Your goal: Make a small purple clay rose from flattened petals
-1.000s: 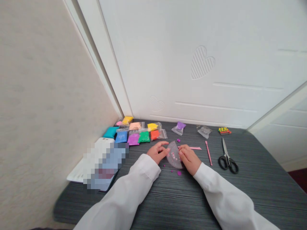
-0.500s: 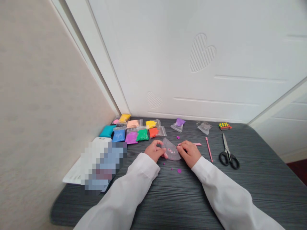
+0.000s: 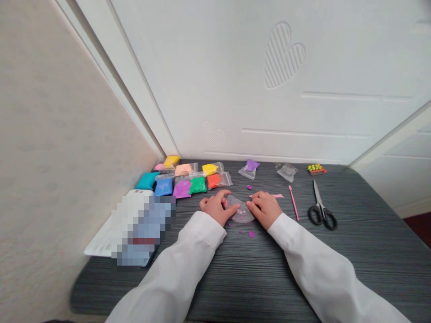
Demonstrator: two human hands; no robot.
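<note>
A clear half-round plastic piece [image 3: 243,217], like a protractor, lies between my two hands, with pinkish spots showing through it. My left hand [image 3: 216,209] grips its left side, the thumb laid over the top and the forefinger curled at the far edge. On the right edge my right hand [image 3: 266,209] presses with thumb and bent fingers. A flat pink strip [image 3: 276,195] sticks out behind the right hand. Small purple clay bits lie around: a disc [image 3: 251,234] in front and a small piece [image 3: 249,187] behind.
Bags of coloured clay, among them a green one [image 3: 198,184], stand at back left. A pink modelling tool [image 3: 294,202] and black-handled scissors [image 3: 322,216] lie to the right. Farther back are a purple clay bag [image 3: 249,168], a clear bag [image 3: 287,172] and a small yellow-and-red item [image 3: 315,169].
My left thumb has moved right, onto the top of the clear plastic piece. My right hand keeps its place at the right edge. The camera view has shifted slightly.
</note>
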